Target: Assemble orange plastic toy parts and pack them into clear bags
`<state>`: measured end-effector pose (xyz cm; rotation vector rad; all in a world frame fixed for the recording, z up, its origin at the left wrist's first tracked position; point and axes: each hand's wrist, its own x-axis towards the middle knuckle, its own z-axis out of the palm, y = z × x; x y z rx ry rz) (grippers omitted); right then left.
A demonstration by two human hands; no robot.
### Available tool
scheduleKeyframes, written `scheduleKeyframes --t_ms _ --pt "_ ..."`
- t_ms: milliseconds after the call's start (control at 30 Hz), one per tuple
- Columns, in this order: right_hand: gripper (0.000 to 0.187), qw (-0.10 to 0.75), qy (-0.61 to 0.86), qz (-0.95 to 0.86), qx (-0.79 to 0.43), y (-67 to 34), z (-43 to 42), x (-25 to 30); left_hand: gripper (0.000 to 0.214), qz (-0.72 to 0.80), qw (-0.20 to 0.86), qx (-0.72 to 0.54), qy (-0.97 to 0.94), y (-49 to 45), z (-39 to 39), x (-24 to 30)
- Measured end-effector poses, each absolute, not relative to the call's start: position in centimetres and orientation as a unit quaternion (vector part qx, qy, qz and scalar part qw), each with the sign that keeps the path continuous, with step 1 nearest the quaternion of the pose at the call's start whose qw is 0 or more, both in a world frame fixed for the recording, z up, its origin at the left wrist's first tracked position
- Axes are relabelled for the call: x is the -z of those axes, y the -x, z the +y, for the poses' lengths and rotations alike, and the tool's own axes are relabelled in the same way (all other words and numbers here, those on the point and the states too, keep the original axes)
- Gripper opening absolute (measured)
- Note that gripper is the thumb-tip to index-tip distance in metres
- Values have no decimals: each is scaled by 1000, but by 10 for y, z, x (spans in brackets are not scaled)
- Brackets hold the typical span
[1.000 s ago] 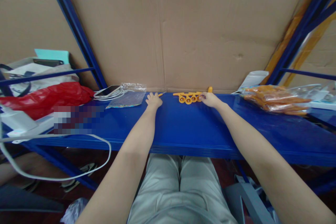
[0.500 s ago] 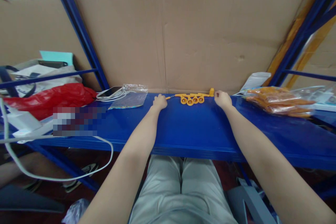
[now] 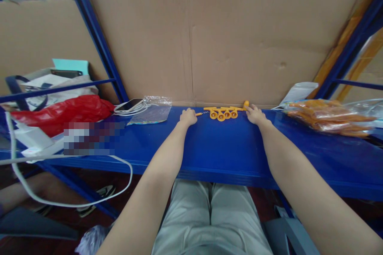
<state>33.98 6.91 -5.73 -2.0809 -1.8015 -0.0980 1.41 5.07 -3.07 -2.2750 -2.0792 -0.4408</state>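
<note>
My left hand is closed at the back of the blue shelf, with a small yellow-ended piece with a dark spiral shaft sticking out of it to the right. Between my hands lies a yellow plastic part, a thin bar with several round cups along its front. Each cup has a small shiny centre. At the bar's right end is a rounded yellow knob. My right hand has its fingertips on this knob, pinching it as far as I can see. The left hand's fingertips are hidden.
A tall cardboard sheet closes off the back of the blue shelf. To the left lie a clear plastic bag, a phone with white cable and a red bag. Bagged orange parts lie at the right.
The yellow knob has turned from standing square to showing a rounded end. My right fingers have shifted onto it. The spiral shaft now sits slightly lower, apart from the bar's left end. The view moved slightly.
</note>
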Motion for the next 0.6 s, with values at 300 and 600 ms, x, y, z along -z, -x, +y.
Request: scheduleKeyframes --t_ms 300,600 --pt "55 183 757 -627 -26 -326 89 51 25 -667 13 147 730 -13 50 30" --pt "41 380 733 -560 65 -331 71 47 37 -714 -16 171 679 -15 54 30"
